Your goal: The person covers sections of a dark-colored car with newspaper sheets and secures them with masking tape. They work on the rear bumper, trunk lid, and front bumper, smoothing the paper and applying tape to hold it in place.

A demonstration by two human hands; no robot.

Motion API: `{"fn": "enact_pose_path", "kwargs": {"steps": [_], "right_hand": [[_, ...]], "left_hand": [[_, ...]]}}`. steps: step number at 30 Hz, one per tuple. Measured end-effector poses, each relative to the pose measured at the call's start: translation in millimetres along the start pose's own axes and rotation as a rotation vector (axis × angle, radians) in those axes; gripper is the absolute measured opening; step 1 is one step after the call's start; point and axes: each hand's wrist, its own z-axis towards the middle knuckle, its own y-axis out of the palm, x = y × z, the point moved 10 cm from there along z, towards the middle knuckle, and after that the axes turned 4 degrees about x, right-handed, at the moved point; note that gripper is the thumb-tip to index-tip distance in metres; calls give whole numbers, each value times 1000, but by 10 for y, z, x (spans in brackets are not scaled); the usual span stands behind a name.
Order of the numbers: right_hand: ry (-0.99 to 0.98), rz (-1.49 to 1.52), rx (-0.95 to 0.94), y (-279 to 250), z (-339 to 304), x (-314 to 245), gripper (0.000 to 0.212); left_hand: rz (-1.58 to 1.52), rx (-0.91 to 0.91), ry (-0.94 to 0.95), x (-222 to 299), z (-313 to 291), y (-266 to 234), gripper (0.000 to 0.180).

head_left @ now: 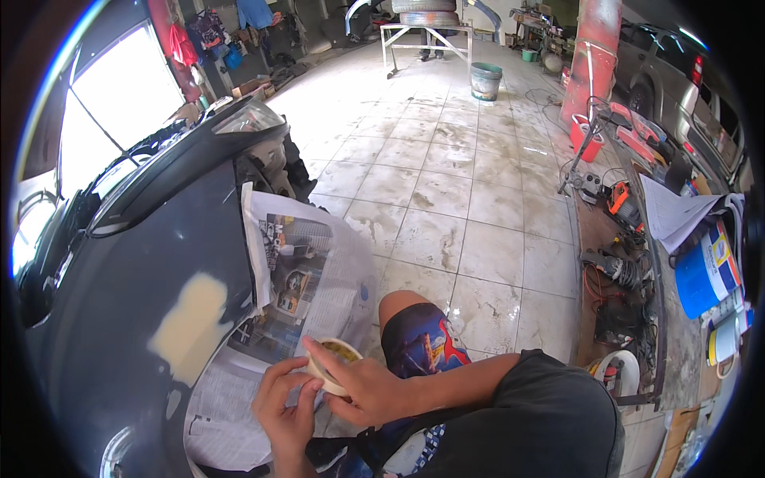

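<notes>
A cream roll of masking tape is gripped by my right hand, whose thumb and fingers close around its side. My left hand meets it from the left, with fingertips pinched at the roll's edge; the tape's loose end is hard to make out. Just beyond the hands, newspaper sheets hang along the edge of a dark car fender, fixed with a strip of pale tape. A cream filler patch lies on the fender left of my hands, with a smaller pale spot below it.
On the right stands a workbench with paint cans, papers and power tools. A red pillar and a parked vehicle are behind it. Farther off, a bucket sits on the tiled floor by a metal stand.
</notes>
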Motion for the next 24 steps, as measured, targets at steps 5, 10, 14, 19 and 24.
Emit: {"fn": "enact_pose_path", "kwargs": {"steps": [5, 10, 14, 19, 24], "right_hand": [[-148, -171, 86, -358, -45, -171, 91], [-124, -170, 86, -369, -189, 71, 89], [19, -300, -7, -342, -273, 256, 87], [206, 127, 28, -608, -106, 339, 87], [-52, -37, 523, -2353, 247, 295, 85]], "left_hand": [[-309, -50, -368, -187, 142, 312, 29], [-154, -304, -310, -347, 60, 539, 26], [-90, -240, -378, -546, 63, 651, 13], [-51, -289, -183, -366, 422, 935, 14], [-252, -65, -188, -191, 781, 547, 40]]}}
